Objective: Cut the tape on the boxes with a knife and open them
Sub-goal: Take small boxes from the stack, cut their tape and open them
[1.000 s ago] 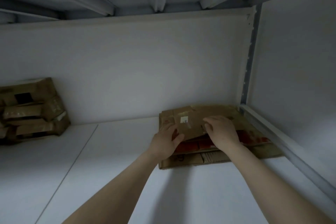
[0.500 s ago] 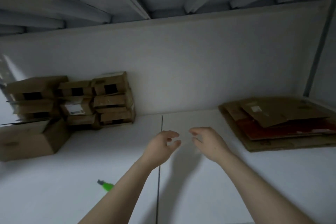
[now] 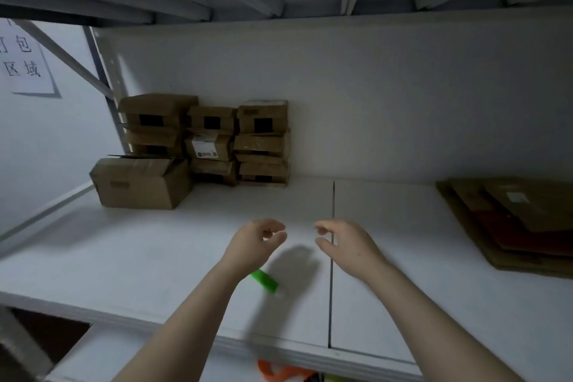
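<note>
Left hand [image 3: 254, 245]: held in the air over the middle of the shelf, fingers loosely curled, thumb and forefinger close together with a small gap between them; nothing in it.
Right hand [image 3: 347, 248]: level with the left one and just beside it, also above the shelf, fingers loosely bent towards the thumb; nothing in it either.
Gap between the hands: narrow, with bare white board showing through it.
Knife [image 3: 265, 280]: a green cutter lying flat on the shelf, angled, its upper end hidden under the left wrist; neither hand touches it.
Small boxes [image 3: 210, 139]: brown cartons stacked in three columns against the back panel at the far left of the shelf, well apart from the hands; several show a dark square patch on the front.
Label [image 3: 203, 148]: a white sticker on the middle carton of the centre column; the print is too small to read.
Larger box [image 3: 139, 183]: stands on the shelf in front of the left column, touching the stack, turned a little askew, its top flaps not lying flush.
Flattened cardboard [image 3: 521, 220]: a pile of flat sheets at the far right of the shelf, brown with a red layer showing between them.
Shelf [image 3: 124, 257]: white board, with a dark seam [image 3: 331, 257] running front to back just under the right hand.
Sign [image 3: 24, 59]: a white sheet with Chinese characters on the left wall.
Below the shelf: an orange thing [image 3: 279, 372] shows at the front edge; I cannot tell what it is.
</note>
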